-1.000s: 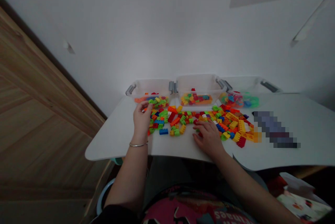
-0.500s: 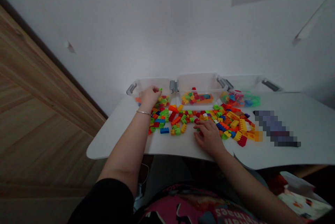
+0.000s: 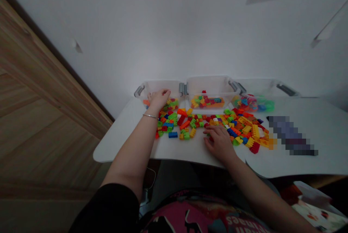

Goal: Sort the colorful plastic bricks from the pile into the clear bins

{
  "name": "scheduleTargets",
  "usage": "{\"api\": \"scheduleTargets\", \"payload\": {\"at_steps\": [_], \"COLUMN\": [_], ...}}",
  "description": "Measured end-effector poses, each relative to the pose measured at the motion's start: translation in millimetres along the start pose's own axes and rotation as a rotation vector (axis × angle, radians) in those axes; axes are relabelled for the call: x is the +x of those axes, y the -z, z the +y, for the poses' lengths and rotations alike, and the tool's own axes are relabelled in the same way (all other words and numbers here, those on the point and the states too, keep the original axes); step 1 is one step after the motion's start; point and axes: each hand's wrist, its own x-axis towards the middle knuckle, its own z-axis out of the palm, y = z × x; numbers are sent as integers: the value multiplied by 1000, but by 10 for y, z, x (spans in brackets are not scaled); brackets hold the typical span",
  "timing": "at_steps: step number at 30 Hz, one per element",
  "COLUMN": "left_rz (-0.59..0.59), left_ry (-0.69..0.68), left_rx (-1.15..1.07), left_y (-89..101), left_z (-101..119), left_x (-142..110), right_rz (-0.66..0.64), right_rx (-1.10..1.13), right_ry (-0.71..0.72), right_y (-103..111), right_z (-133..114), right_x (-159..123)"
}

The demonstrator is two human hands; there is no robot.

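In the head view, the left hand (image 3: 160,98) was recorded at the front rim of the left clear plastic bin (image 3: 157,88), with its fingers (image 3: 164,92) curled downward toward the bricks held inside. The hand was partly closed, and whether a brick was grasped could not be determined. A silver bangle (image 3: 150,116) was worn on that wrist, and a black sleeve (image 3: 106,207) was seen on the upper arm.

The right hand (image 3: 219,143) was found resting on the white desk (image 3: 122,146), unclenched, with its fingers (image 3: 213,128) slightly spread. Its fingertips were placed at the near edge of the loose plastic building bricks (image 3: 195,122), and no brick was seen to be gripped.

The loose bricks were scattered in a broad band across the desk, between both hands and the bins, in red, orange, yellow, green and blue. A blue brick (image 3: 173,134) was noted near the front of the spread. Two further bins, the middle clear plastic bin (image 3: 209,85) and the right clear plastic bin (image 3: 257,87), were set side by side with the left one along the back of the desk, and coloured bricks were visible inside each.

A pixelated object (image 3: 290,135) was lying to the right of the bricks and could not be identified. A wooden panel (image 3: 40,91) was observed left of the desk, and a white wall (image 3: 163,33) behind it.
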Motion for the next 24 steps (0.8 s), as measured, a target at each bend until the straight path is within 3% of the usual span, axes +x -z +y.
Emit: {"api": "scheduleTargets", "payload": {"at_steps": [4, 8, 12, 16, 20, 24], "left_rz": [116, 240, 118, 9, 77, 104], "left_ry": [-158, -290, -402, -401, -371, -372], "left_rx": [-127, -144, -95, -23, 83, 138], "left_y": [2, -83, -264, -451, -610, -721], "left_z": [-88, -27, 88, 117, 79, 45], "left_x": [-171, -595, -1109, -1526, -1787, -1854], "right_rz": [-16, -35, -41, -26, -38, -24], "right_rx": [-6, -6, 9, 3, -14, -58], "right_ry": [-1, -9, -8, -12, -34, -56], "right_y": [-8, -23, -31, -38, -49, -58], "right_z": [-1, 6, 6, 5, 11, 11], "right_x": [-4, -6, -5, -6, -9, -6]}}
